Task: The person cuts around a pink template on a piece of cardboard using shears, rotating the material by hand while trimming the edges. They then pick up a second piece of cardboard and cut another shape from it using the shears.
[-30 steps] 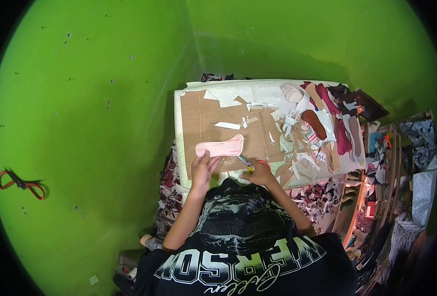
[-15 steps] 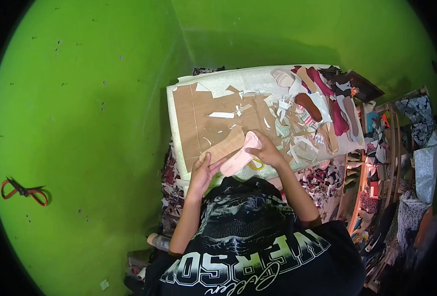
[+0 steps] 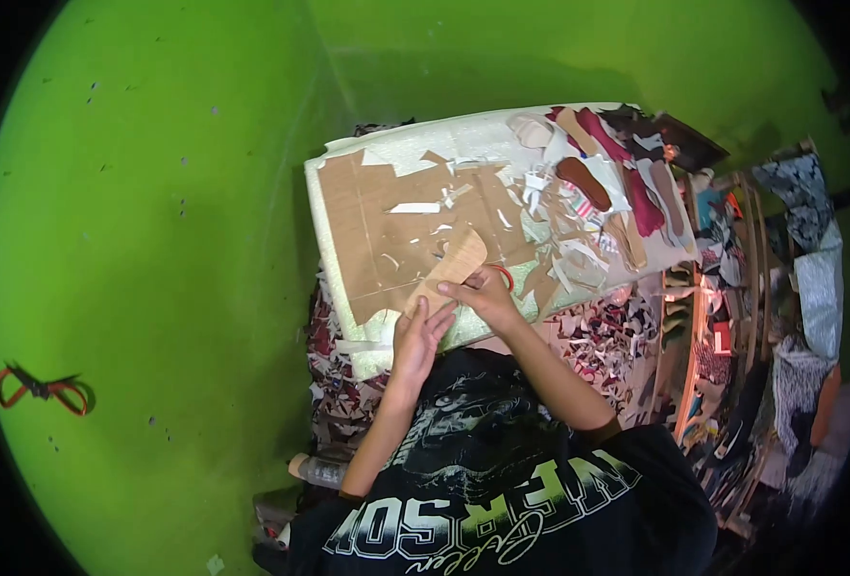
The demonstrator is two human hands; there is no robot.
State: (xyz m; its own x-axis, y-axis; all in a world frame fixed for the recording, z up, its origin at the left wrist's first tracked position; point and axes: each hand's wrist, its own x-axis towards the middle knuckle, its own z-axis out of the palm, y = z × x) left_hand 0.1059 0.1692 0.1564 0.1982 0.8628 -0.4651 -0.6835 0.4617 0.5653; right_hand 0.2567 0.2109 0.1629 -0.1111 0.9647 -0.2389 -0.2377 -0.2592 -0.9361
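Note:
A tan, insole-shaped piece is held slanting over the near part of the brown sheet. My left hand grips its lower end, thumb on top. With the thumb pressed on its middle and the fingers beneath, my right hand closes on the same piece. A red handle loop sticks out beside my right fingers; the rest of that tool is mostly hidden. White offcuts lie on the brown sheet.
At the table's right lie a brown insole, maroon pieces and scraps. Shelves stand to the right. Red-handled scissors hang on the green wall. Fabric scraps are heaped below the table.
The pink insole-shaped piece in my right hand has gone out of sight. My right hand now grips the tan piece, and a red loop shows where a yellow one showed lower down.

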